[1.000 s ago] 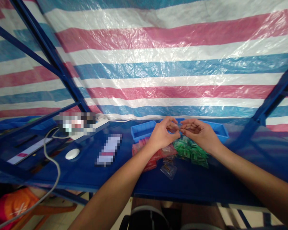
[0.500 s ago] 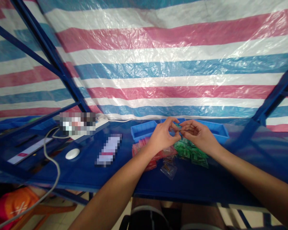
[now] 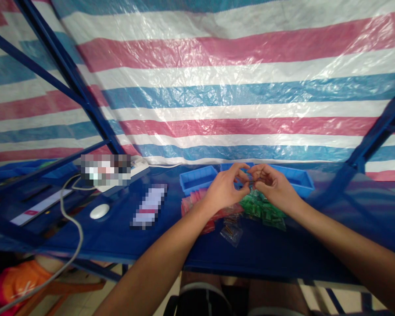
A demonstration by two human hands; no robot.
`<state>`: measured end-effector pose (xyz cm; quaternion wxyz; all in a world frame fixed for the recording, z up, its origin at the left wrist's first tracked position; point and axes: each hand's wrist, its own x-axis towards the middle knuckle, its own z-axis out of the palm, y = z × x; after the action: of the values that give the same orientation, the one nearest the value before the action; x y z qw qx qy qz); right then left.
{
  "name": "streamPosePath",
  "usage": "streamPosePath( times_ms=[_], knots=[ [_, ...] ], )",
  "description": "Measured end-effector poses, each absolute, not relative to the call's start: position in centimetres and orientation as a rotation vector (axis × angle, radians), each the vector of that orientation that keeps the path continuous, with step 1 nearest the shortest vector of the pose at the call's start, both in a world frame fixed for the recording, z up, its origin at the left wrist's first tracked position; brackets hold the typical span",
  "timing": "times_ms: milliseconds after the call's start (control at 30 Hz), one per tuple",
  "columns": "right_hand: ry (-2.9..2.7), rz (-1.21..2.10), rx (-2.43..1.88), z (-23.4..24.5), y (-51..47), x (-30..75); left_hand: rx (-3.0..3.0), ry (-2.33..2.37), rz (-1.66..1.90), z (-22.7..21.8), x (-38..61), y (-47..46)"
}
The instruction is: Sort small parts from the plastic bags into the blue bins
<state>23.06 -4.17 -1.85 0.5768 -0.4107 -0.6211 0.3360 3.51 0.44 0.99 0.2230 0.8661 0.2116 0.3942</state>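
My left hand (image 3: 224,188) and my right hand (image 3: 273,186) meet above the table, their fingertips pinching a tiny item (image 3: 247,177) too small to make out. Just below my hands lies a heap of small green plastic packets (image 3: 261,208). Small red packets (image 3: 192,206) lie to the left of that heap, partly under my left hand. A clear bag of small copper-coloured pieces (image 3: 232,235) sits nearest the table's front. Two blue plastic bins (image 3: 197,179) (image 3: 298,182) stand just behind my hands.
The blue table also holds a white mouse (image 3: 99,211), a blurred flat item (image 3: 148,206), a power strip (image 3: 138,166) and a grey cable (image 3: 69,219). A striped tarpaulin (image 3: 237,92) on a blue metal frame (image 3: 85,105) hangs behind. My knees are below the table edge.
My fingertips have come closer together around the tiny item, and both hands sit slightly lower and nearer each other.
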Motion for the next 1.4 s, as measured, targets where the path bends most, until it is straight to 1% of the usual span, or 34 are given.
streamPosePath(
  times_ms=[167,300,667,1100,1267,1400],
  knots=[
    [-1.468,0.781,-0.939,-2.0,-4.0,23.3,2.388,0.586,1.045,1.0,3.4,0.7],
    [-1.454,0.785,-0.97,-1.7,-4.0,23.4,2.364,0.56,1.095,0.8,3.4,0.9],
    [-1.57,0.625,-1.053,-1.8,-3.8,24.0,2.292,0.527,1.17,0.3,3.4,1.9],
    [-1.469,0.609,-1.007,-1.9,-3.6,23.8,2.263,0.598,1.141,-0.3,3.5,2.3],
    [-1.475,0.624,-1.033,-2.0,-3.5,24.0,2.273,0.525,1.113,-0.3,3.5,2.3],
    [-1.439,0.629,-1.047,-2.1,-3.4,24.3,2.323,0.555,1.219,-0.1,3.5,2.3]
  ],
)
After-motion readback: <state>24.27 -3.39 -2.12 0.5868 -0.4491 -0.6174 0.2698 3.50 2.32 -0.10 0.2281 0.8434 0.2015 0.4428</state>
